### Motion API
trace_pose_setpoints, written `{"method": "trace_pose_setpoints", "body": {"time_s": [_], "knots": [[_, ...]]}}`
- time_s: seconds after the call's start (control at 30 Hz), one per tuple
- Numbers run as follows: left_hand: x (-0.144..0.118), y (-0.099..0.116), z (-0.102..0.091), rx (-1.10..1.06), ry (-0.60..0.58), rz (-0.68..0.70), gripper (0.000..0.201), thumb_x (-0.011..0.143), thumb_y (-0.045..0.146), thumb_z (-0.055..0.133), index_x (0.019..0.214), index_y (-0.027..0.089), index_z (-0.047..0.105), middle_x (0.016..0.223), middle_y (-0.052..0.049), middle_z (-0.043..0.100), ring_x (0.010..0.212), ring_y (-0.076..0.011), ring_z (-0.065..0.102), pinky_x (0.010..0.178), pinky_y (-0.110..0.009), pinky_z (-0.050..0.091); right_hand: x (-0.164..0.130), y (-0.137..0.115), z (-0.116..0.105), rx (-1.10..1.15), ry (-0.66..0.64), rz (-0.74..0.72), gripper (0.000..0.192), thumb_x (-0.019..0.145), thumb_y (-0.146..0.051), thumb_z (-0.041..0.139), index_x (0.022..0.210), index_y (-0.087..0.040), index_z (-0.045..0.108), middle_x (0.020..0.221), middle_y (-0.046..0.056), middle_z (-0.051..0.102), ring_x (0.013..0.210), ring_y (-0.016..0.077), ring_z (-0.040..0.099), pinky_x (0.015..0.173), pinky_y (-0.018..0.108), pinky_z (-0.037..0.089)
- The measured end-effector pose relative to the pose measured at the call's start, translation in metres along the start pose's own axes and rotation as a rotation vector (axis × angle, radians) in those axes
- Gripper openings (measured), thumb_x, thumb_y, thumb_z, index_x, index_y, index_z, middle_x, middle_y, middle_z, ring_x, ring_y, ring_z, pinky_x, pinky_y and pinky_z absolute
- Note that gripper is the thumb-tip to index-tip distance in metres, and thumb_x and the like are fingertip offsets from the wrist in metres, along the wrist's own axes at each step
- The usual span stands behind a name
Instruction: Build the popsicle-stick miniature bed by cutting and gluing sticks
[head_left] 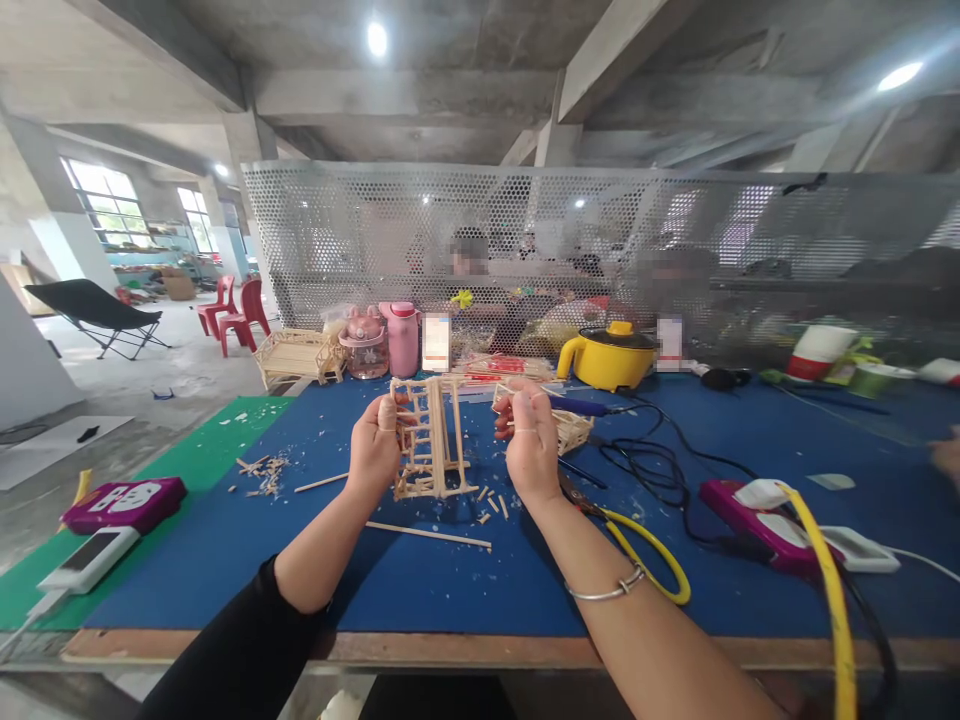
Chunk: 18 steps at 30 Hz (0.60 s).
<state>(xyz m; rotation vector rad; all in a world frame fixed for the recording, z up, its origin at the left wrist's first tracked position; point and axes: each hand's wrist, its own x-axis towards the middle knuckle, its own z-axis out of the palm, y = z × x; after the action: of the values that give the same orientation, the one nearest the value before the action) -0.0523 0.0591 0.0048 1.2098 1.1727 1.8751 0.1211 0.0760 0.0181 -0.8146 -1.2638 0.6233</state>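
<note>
My left hand [377,445] is closed on the side of a small frame [439,440] built from thin wooden sticks, held upright above the blue mat. My right hand [531,440] is just right of the frame, apart from it, its fingers pinched round a short wooden stick [498,393] that shows only in part. Behind that hand is a tool with a blue handle [581,406] and a black cord, its tip hidden. Another stick-built piece [574,432] sits beneath the handle. Loose stick offcuts [493,503] and a long stick [431,535] lie below the frame.
Yellow-handled cutters [649,560] lie by my right forearm. Purple power strips [772,525] [124,503] stand on both sides. Along the back are a yellow pot [611,358], a pink bottle [403,340] and a finished-looking stick model [300,357], before a perforated metal screen [360,220].
</note>
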Motion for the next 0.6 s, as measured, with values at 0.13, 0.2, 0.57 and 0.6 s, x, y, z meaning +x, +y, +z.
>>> {"method": "trace_pose_setpoints", "body": {"time_s": [0.13,0.2,0.57,0.6], "knots": [[0.0031,-0.0047,-0.004,0.036,0.031,-0.024,0.056,0.074,0.069,0.044,0.084,0.016,0.058,0.054,0.004,0.052,0.035,-0.0072,0.042,0.031,-0.019,0.034,0.0014,0.0035,-0.0015,-0.084,-0.03,-0.04,0.029,0.081,-0.032,0.052,0.108,-0.021,0.05,0.08,0.003,0.062,0.065,0.0147,0.056,0.061,0.029,0.047],[0.0034,-0.0051,-0.005,0.046,0.032,-0.018,0.056,0.075,0.069,0.044,0.084,0.016,0.058,0.051,0.005,0.048,0.034,-0.0073,0.041,0.031,-0.019,0.033,0.0024,0.0044,-0.0022,-0.109,-0.041,-0.04,0.024,0.079,-0.029,0.052,0.102,-0.02,0.053,0.081,0.004,0.064,0.066,0.0156,0.058,0.063,0.03,0.048],[0.0005,-0.0035,-0.0057,0.101,0.021,0.06,0.051,0.08,0.064,0.042,0.078,0.016,0.06,0.047,0.005,0.045,0.035,-0.007,0.04,0.035,-0.019,0.033,-0.0039,0.005,-0.0007,-0.277,-0.113,-0.141,0.029,0.089,-0.037,0.043,0.11,-0.02,0.053,0.052,-0.007,0.041,0.046,0.0115,0.042,0.049,0.025,0.038],[-0.0005,-0.0046,-0.0061,0.115,0.022,0.072,0.05,0.081,0.062,0.041,0.078,0.016,0.06,0.048,0.005,0.046,0.035,-0.0071,0.04,0.035,-0.019,0.034,-0.0049,0.0047,-0.0004,-0.288,-0.129,-0.174,0.031,0.089,-0.037,0.044,0.114,-0.02,0.053,0.054,-0.006,0.042,0.048,0.0117,0.042,0.05,0.026,0.039]]}}
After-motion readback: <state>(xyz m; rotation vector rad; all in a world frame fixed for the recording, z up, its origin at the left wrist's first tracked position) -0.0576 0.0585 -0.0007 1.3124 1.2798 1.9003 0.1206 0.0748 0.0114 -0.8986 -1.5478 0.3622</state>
